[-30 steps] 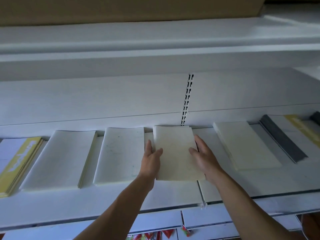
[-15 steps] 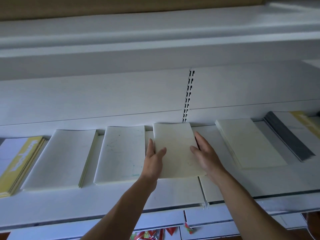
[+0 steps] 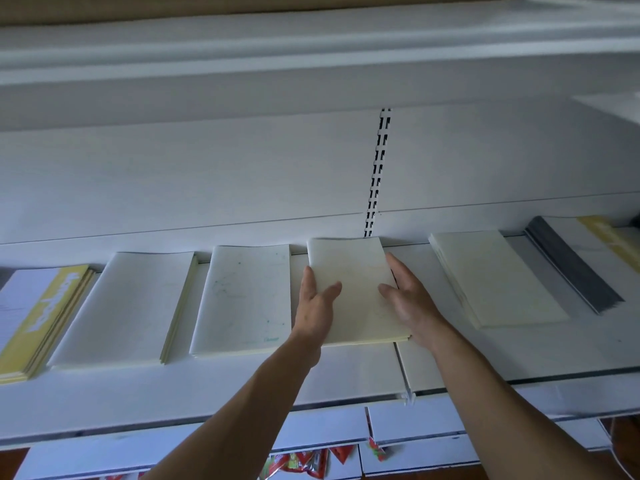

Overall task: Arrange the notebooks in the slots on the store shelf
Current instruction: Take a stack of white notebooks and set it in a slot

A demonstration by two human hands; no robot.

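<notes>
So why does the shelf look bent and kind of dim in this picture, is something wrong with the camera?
Head view: the wide-angle lens bows the straight shelf edges. The light is soft and dim, bluish, without hard shadows or glare. The centre stack between the left hand and right hand looks fairly sharp; the grey-spined stack at the right smears at its near end.

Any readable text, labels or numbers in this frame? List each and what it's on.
None fully legible.
Yellow-banded notebook stack at far left: white lettering, too distorted to read.
White notebook stack left of the left hand: small green word at bottom right, blurred.
Red packets below the shelf: print unreadable.
</notes>
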